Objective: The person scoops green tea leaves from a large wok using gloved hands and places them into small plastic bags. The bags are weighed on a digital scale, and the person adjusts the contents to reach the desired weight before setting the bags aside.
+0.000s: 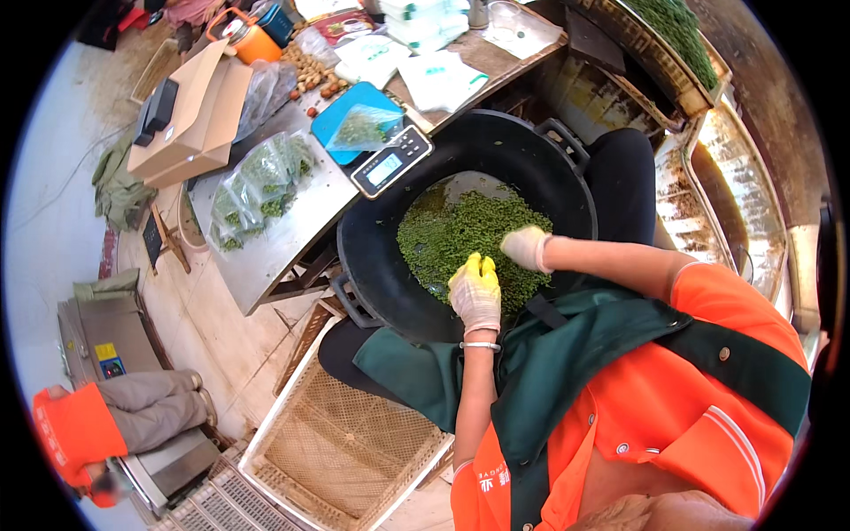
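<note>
A wide black tub [392,226] with side handles sits between my knees. Small green leafy sprouts [465,226] lie in a pile on its bottom, along with some liquid. My left hand [474,292], in a whitish glove with yellow fingertips, is at the near edge of the sprouts, its fingers bent together. My right hand [526,248], gloved alike, rests against the pile with its fingers curled down and hidden. Whether either hand grips sprouts is unclear. Past the tub's far rim, a clear bag of greens [362,129] lies on a blue-topped digital scale [382,166].
Several filled clear bags [262,179] lie on the metal table [265,265], near a cardboard box [192,119]. Flat plastic bags [441,79] are on the wooden tabletop. A plastic crate [345,438] stands by my left leg. Another person [80,425] is at lower left.
</note>
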`<control>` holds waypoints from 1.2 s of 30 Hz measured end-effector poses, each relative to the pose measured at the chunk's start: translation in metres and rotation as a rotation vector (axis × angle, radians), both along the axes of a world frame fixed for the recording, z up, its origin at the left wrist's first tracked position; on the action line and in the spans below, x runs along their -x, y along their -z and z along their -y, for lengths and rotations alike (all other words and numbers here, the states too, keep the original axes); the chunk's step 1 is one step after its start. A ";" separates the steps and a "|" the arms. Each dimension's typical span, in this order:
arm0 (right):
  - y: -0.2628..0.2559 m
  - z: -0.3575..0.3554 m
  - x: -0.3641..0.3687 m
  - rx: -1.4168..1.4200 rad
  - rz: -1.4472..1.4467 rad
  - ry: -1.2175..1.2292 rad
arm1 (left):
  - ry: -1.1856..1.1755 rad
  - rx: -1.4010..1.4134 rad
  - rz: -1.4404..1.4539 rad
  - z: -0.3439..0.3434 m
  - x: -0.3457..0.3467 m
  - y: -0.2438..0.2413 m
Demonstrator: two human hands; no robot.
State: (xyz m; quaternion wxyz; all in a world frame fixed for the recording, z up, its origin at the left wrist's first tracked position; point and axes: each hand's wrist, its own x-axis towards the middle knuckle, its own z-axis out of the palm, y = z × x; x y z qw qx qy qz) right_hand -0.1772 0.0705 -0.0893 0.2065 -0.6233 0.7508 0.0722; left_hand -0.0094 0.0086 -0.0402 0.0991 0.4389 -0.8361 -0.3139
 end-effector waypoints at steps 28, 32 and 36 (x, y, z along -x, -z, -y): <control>-0.094 -0.020 0.022 0.258 1.026 0.518 | -0.050 -0.512 -0.234 0.019 0.034 -0.049; -0.077 -0.031 0.031 0.207 0.955 0.523 | -0.205 0.650 -0.160 0.107 0.080 -0.103; -0.105 -0.035 0.021 0.177 1.120 0.617 | -0.106 0.837 0.191 0.176 0.118 -0.119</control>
